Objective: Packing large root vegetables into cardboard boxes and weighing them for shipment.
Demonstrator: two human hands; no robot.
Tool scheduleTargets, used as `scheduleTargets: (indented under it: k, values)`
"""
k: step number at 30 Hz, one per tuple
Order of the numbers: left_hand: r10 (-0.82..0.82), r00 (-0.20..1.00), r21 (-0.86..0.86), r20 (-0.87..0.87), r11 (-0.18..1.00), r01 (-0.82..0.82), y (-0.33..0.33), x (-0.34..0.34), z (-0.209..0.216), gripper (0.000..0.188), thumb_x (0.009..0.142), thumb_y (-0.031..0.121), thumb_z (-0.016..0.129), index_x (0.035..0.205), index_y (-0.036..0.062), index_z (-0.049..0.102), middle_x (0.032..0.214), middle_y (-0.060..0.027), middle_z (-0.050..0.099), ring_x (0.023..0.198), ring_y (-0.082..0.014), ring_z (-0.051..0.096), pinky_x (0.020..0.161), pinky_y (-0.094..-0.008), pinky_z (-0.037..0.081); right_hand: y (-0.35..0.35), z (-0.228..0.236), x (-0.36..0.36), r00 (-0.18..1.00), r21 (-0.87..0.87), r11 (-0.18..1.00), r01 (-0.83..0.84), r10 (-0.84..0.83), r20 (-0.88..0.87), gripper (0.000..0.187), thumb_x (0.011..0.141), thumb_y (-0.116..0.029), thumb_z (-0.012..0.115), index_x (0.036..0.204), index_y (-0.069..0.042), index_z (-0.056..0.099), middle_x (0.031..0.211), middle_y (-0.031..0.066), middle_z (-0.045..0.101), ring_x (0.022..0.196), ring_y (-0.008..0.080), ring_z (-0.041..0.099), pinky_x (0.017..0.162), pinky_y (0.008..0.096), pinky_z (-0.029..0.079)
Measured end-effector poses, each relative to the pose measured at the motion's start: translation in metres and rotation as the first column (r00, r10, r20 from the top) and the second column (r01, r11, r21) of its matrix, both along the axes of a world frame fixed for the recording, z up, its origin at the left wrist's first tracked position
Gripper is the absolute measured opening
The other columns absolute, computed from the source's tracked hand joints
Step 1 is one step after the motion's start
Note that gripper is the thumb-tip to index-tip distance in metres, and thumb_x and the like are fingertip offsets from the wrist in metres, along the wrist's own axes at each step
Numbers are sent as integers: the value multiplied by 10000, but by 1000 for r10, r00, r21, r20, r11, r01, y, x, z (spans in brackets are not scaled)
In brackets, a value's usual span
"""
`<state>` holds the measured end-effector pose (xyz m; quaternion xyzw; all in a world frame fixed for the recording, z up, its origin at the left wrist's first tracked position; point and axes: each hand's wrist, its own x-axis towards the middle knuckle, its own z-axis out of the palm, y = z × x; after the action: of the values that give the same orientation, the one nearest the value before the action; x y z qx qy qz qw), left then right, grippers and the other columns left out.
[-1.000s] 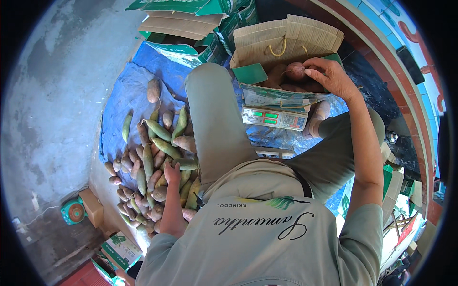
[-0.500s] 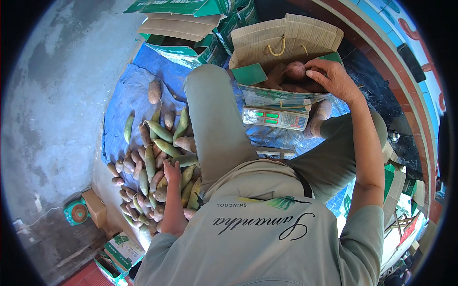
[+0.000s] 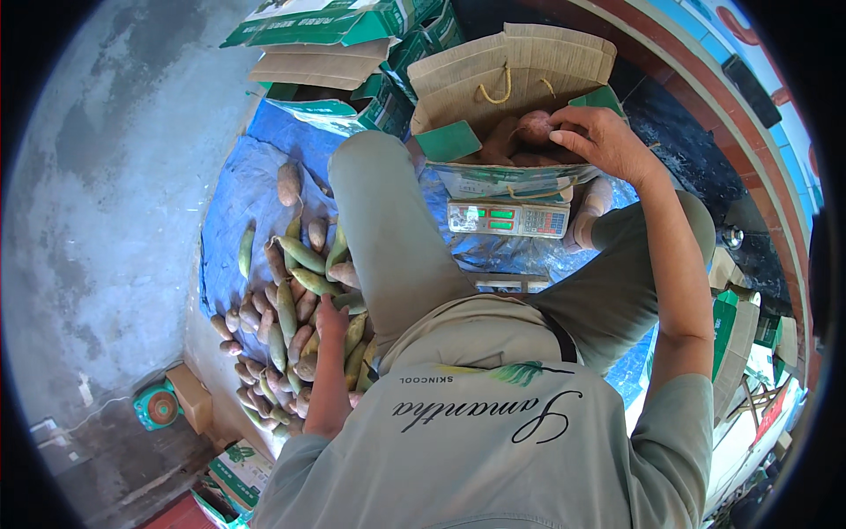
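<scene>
My right hand [image 3: 599, 141] reaches into the open cardboard box [image 3: 520, 66], its bent fingers and thumb closed on the end of a rounded reddish sweet potato [image 3: 534, 129]. More brownish-red roots lie under it, partly hidden by the box wall. Beneath the box's near side is a digital scale [image 3: 508, 219] with lit green displays. To the left, my left hand [image 3: 331, 319] rests low over a heap of reddish-brown roots [image 3: 291, 183] and long green-skinned roots [image 3: 286, 310]. Its fingers look apart and touch the heap; the tips are partly hidden.
Green and white cartons [image 3: 339, 101] stand at the back left. A blue sheet [image 3: 264, 145] lies under the heap beside a grey wall [image 3: 115, 194]. My left knee [image 3: 374, 159] rises between heap and box. A turquoise round device [image 3: 160, 406] and a small brown box [image 3: 189, 397] sit lower left.
The whole view has shifted slightly. My right hand stays on the same sweet potato in the box, and my left hand remains at the heap with little movement.
</scene>
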<state>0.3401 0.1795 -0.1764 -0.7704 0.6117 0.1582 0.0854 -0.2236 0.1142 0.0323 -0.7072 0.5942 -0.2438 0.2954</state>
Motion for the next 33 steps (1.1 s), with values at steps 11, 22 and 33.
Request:
scheduleTargets:
  k: [11,22,33]
  values:
    - [-55,974,-664,-220,740,-109,-65,-32,138,469,817,175,669,1203,-1,470,1024,-234,612,929,-370,608,820,-409,471,9,4,-4,1000,-73,997,-13,14,13,298,877,-289,618,1038,-39,644,868,126,687,796,252,663,725,319,516]
    - [-627,499,-795,-598,544,-269,-121,-162,253,423,881,28,598,1269,0,431,1194,-119,531,1067,-173,523,955,-312,404,18,8,-14,993,88,989,-119,120,-4,223,837,-254,633,841,-32,647,720,150,617,672,303,577,637,371,456]
    - [-803,419,-782,-424,558,278,-165,-299,233,469,772,48,679,1209,70,512,1094,-125,586,986,-242,600,865,-336,472,18,7,-9,984,46,989,-139,143,-105,206,808,-251,653,838,-47,655,736,148,635,694,302,609,651,384,471]
